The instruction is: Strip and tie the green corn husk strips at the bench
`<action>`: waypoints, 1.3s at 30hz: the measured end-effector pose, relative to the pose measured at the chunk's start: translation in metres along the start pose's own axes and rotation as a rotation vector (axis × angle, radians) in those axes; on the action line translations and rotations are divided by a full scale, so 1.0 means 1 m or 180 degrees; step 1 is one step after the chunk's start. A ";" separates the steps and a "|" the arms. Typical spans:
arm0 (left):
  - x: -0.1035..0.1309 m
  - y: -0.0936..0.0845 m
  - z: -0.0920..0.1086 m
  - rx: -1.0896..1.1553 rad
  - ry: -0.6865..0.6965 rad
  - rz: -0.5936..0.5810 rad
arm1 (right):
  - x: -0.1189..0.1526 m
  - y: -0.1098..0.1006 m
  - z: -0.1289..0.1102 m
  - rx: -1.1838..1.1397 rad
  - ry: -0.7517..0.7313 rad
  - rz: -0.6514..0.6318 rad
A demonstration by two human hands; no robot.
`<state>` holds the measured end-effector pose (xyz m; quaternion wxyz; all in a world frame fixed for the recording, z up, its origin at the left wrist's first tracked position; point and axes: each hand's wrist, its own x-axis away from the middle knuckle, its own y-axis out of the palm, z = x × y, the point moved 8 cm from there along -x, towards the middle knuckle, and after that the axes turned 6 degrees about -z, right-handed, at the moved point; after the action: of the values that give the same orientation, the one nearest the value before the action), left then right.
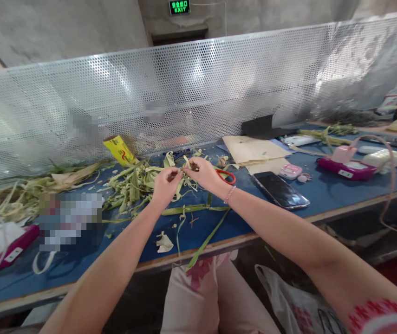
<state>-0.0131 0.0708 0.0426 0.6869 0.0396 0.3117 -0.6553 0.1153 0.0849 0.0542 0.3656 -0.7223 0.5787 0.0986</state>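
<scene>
Both hands meet over a blue table (240,218) strewn with green plant leaves. My left hand (166,184) is closed, its thumb and index finger pinching at a small bit of green leaf. Touching the same spot, my right hand (201,172) is closed too, with a pale green strip (186,161) rising from its fingertips. The piece between the fingers is small and partly hidden. A heap of leaves and stems (128,185) lies left of the hands. Red-handled scissors (231,176) sit just behind my right wrist. Long green blades (207,239) lie nearer the table's front edge.
A black phone (282,189), brown paper (254,150) and a pink case (290,171) are on the right. Farther right stands a purple power strip (346,170) with cables. A yellow box (119,150) leans by the perforated metal screen (184,93). Another purple strip (10,253) is far left.
</scene>
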 end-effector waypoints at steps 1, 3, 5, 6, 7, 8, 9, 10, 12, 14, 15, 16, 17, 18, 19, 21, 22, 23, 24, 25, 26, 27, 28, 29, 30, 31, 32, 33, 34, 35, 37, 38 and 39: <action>0.000 0.000 -0.001 0.0013 -0.0015 0.0015 | 0.000 0.000 0.000 0.0004 0.0006 -0.0009; -0.001 0.000 -0.002 0.0069 -0.0042 0.0024 | 0.000 0.001 -0.001 -0.0017 0.0009 -0.0027; -0.002 0.000 -0.004 0.0131 -0.0075 0.0041 | 0.000 0.001 -0.001 -0.0061 -0.0006 -0.0037; -0.002 0.001 -0.004 0.0177 -0.0100 0.0046 | 0.000 0.002 -0.001 -0.0086 -0.0019 -0.0045; -0.002 0.001 -0.005 0.0243 -0.0130 0.0042 | 0.000 0.002 0.000 -0.0116 -0.0027 -0.0057; -0.002 0.001 -0.006 0.0327 -0.0158 0.0025 | -0.001 0.002 0.001 -0.0155 -0.0027 -0.0080; -0.003 0.002 -0.006 0.0412 -0.0181 -0.0001 | -0.001 0.003 0.002 -0.0206 -0.0022 -0.0120; -0.003 0.002 -0.006 0.0482 -0.0202 -0.0027 | -0.002 0.004 0.004 -0.0260 -0.0012 -0.0176; -0.003 0.002 -0.006 0.0569 -0.0235 -0.0049 | -0.003 0.006 0.005 -0.0344 0.0010 -0.0298; -0.003 0.002 -0.006 0.0590 -0.0295 -0.0048 | -0.003 0.008 0.005 -0.0292 0.0050 -0.0365; -0.003 0.002 -0.006 0.0583 -0.0343 -0.0050 | -0.002 0.007 0.005 -0.0214 0.0079 -0.0352; -0.002 0.003 -0.007 0.0582 -0.0397 -0.0060 | -0.002 0.007 0.005 -0.0130 0.0098 -0.0328; -0.002 0.004 -0.008 0.0590 -0.0452 -0.0074 | -0.001 0.007 0.004 -0.0057 0.0107 -0.0304; -0.001 0.005 -0.009 0.0606 -0.0508 -0.0096 | 0.000 0.008 0.004 0.0005 0.0110 -0.0286; -0.001 0.007 -0.010 0.0631 -0.0567 -0.0120 | 0.000 0.009 0.004 0.0057 0.0110 -0.0272; 0.001 0.011 -0.012 0.0684 -0.0686 -0.0167 | 0.001 0.011 0.004 0.0166 0.0068 -0.0256; 0.001 0.012 -0.014 0.0700 -0.0743 -0.0180 | 0.002 0.012 0.004 0.0245 0.0017 -0.0239; 0.002 0.013 -0.016 0.0708 -0.0801 -0.0175 | 0.002 0.012 0.004 0.0342 -0.0063 -0.0211; 0.002 0.014 -0.019 0.0712 -0.0858 -0.0157 | 0.003 0.013 0.003 0.0444 -0.0172 -0.0188; 0.002 0.013 -0.022 0.0716 -0.0905 -0.0119 | 0.003 0.014 0.002 0.0542 -0.0291 -0.0167; 0.002 0.013 -0.024 0.0719 -0.0944 -0.0063 | 0.003 0.015 0.001 0.0628 -0.0389 -0.0159; 0.002 0.012 -0.027 0.0730 -0.0975 0.0005 | 0.004 0.017 -0.001 0.0694 -0.0468 -0.0162; 0.002 0.010 -0.029 0.0747 -0.0989 0.0076 | 0.004 0.019 -0.002 0.0733 -0.0521 -0.0168; 0.002 0.009 -0.029 0.0754 -0.0978 0.0144 | 0.005 0.021 -0.003 0.0745 -0.0554 -0.0187; 0.003 0.008 -0.029 0.0731 -0.0944 0.0209 | 0.005 0.023 -0.004 0.0741 -0.0572 -0.0211; 0.003 0.006 -0.028 0.0667 -0.0895 0.0266 | 0.006 0.025 -0.005 0.0729 -0.0579 -0.0237; 0.004 0.005 -0.025 0.0555 -0.0828 0.0314 | 0.007 0.027 -0.007 0.0714 -0.0580 -0.0260; 0.005 0.003 -0.022 0.0401 -0.0741 0.0353 | 0.008 0.029 -0.008 0.0695 -0.0571 -0.0270; 0.005 0.001 -0.017 0.0219 -0.0635 0.0392 | 0.009 0.030 -0.009 0.0672 -0.0551 -0.0273; 0.006 -0.002 -0.012 0.0029 -0.0515 0.0438 | 0.010 0.030 -0.009 0.0649 -0.0518 -0.0272; 0.007 -0.007 -0.001 -0.0324 -0.0268 0.0539 | 0.011 0.029 -0.009 0.0593 -0.0406 -0.0271; 0.008 -0.009 0.003 -0.0473 -0.0171 0.0593 | 0.011 0.029 -0.008 0.0545 -0.0345 -0.0282; 0.009 -0.011 0.006 -0.0590 -0.0103 0.0644 | 0.011 0.028 -0.007 0.0478 -0.0294 -0.0300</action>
<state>-0.0212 0.0588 0.0475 0.7551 -0.0034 0.3542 -0.5516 0.0912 0.0698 0.0412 0.4491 -0.7140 0.5324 0.0708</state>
